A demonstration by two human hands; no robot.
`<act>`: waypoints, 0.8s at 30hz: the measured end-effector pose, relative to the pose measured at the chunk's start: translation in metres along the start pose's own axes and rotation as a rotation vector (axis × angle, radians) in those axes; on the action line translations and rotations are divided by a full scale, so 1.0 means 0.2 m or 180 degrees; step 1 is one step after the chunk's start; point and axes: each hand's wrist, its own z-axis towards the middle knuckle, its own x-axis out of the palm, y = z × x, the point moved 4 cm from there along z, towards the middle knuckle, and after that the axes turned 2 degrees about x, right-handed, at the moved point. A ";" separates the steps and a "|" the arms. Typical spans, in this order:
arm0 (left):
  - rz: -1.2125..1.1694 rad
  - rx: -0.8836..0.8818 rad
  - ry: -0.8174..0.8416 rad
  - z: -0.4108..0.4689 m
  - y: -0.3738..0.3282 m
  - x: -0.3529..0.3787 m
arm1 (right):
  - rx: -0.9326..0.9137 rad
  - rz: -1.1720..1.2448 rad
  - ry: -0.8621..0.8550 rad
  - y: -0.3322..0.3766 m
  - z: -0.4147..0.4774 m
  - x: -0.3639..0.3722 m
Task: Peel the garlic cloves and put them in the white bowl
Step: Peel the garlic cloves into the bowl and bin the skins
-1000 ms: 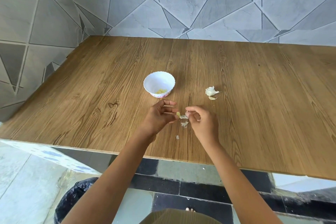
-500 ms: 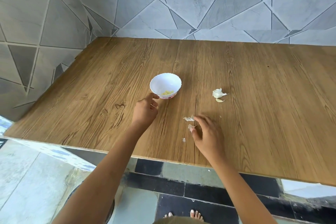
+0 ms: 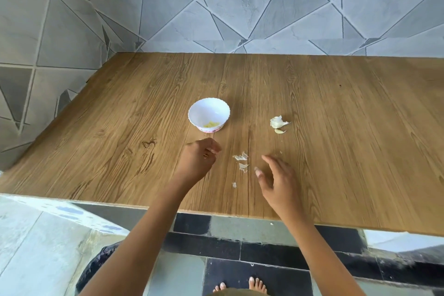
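The white bowl (image 3: 208, 113) stands mid-table with peeled yellow garlic (image 3: 212, 124) in its bottom. To its right lie an unpeeled piece of garlic bulb (image 3: 277, 122) and a single small clove (image 3: 280, 131). My left hand (image 3: 199, 160) hovers just below the bowl, its fingers loosely curled, with nothing seen in it. My right hand (image 3: 276, 179) is over the table with spread, relaxed fingers and holds nothing. Torn garlic skins (image 3: 241, 161) lie between the two hands.
The wooden table (image 3: 348, 151) meets tiled walls at the back and on the left. One more scrap of skin (image 3: 233, 184) lies near the front edge. My bare feet (image 3: 240, 287) stand on the tiled floor below.
My left hand took the peeled clove up to the bowl and has drawn back without it. My right hand let the skins fall on the table and shifted right, fingers open.
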 end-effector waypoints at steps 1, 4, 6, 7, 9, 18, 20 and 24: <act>0.0122 0.0070 0.0132 0.00 -0.02 0.04 | 0.0030 -0.0052 0.0009 -0.01 -0.01 -0.01; 0.0404 0.0302 0.0431 0.04 -0.12 0.19 | 0.0134 -0.0257 -0.0013 -0.07 -0.03 -0.05; 0.0627 0.0383 0.0631 0.07 -0.17 0.25 | 0.0193 -0.0290 0.0056 -0.10 -0.03 -0.05; 0.0795 0.0429 0.0731 0.08 -0.19 0.27 | 0.0220 -0.0277 0.0078 -0.10 -0.04 -0.05; 0.1063 0.0543 0.0858 0.10 -0.22 0.29 | 0.0269 -0.0224 0.0079 -0.11 -0.04 -0.05; 0.1018 0.0963 0.1288 0.00 -0.26 0.31 | 0.0341 0.0235 -0.0063 -0.09 -0.03 -0.08; 0.1169 0.1024 0.1206 -0.01 -0.26 0.32 | 0.0397 0.0506 -0.0104 -0.08 -0.01 -0.10; 0.1135 0.0927 0.1144 -0.02 -0.26 0.33 | 0.0755 0.1369 -0.0106 -0.04 0.02 -0.13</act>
